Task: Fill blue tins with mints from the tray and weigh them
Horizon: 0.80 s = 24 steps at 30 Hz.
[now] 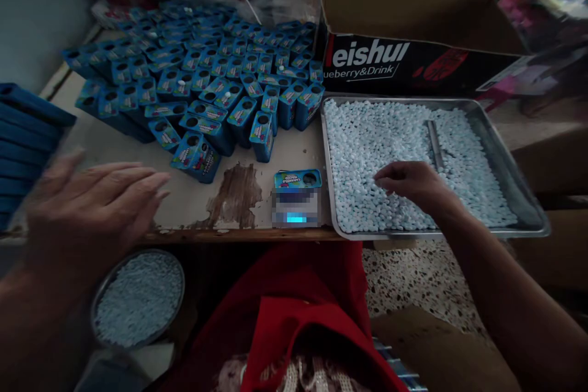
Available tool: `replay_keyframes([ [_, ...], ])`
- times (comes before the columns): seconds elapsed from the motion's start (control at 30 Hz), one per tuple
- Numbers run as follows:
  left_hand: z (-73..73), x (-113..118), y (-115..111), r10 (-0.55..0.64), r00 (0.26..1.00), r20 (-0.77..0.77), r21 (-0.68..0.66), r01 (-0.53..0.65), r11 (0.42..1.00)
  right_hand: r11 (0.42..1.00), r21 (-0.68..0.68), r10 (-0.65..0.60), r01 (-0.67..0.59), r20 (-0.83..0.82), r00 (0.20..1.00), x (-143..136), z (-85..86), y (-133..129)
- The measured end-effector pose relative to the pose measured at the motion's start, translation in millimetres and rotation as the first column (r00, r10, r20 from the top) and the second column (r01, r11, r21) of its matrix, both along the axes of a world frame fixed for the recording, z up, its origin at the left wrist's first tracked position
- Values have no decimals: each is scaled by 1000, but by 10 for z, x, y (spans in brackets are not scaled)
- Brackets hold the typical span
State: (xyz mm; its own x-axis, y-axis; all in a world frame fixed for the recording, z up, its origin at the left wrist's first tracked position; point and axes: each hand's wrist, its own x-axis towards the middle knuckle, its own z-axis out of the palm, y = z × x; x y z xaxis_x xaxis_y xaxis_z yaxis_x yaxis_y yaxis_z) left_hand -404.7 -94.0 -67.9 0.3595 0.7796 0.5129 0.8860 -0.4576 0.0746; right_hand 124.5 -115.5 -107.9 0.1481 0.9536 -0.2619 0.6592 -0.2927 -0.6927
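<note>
My right hand is over the metal tray of small pale-blue candies. Its fingertips are pinched together at the candies' surface, and whatever is between them is too small to make out. A flat metal strip lies on the candies beyond that hand. My left hand, a little blurred, hovers at the table's left with its fingers stretched out and nothing in them. Between the hands, a blue candy tin with a round opening sits by the table's front edge, at a small device with a lit display.
Many similar blue tins stand crowded across the back left. More blue containers are stacked at far left. An open cardboard box stands behind the tray. Below the table is a round bowl of candies.
</note>
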Motion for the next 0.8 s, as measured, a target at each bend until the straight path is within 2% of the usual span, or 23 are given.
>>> replay_keyframes([
  [0.07,-19,229,-88,-117,990,-81,-1,117,993,994,-18,-106,105,-256,961,62,-1,15],
  [0.1,-42,367,-114,-142,988,-61,-2,142,990,990,-30,-137,136,-371,918,79,-9,25],
  [0.17,-106,676,-132,-162,986,33,-13,163,987,986,-56,-161,156,-541,826,84,-29,44],
  [0.23,-187,990,-121,-124,978,166,-72,137,988,986,-87,-165,143,-624,764,50,-42,47],
  [0.3,-275,1249,-102,-47,951,305,-180,106,978,983,-119,-185,141,-655,733,-19,-37,20],
  [0.37,-360,1409,-85,17,917,398,-313,119,942,978,-148,-208,146,-662,720,-108,-13,-30],
  [0.5,-473,1492,-77,66,881,468,-504,204,839,980,-156,-197,125,-653,731,-270,61,-90],
  [0.57,-490,1533,-75,70,864,499,-523,235,819,986,-143,-161,90,-639,752,-320,83,-59],
  [0.63,-475,1632,-66,27,855,518,-488,270,830,991,-129,-116,45,-623,773,-349,87,0],
  [0.7,-417,1752,-44,-78,862,501,-435,329,838,993,-116,-81,13,-610,788,-365,78,56],
  [0.77,-304,1786,-1,-201,871,448,-427,406,808,994,-104,-77,18,-602,795,-375,63,88],
  [0.8,-222,1732,26,-241,875,420,-439,429,790,995,-95,-75,22,-607,791,-381,54,94],
])
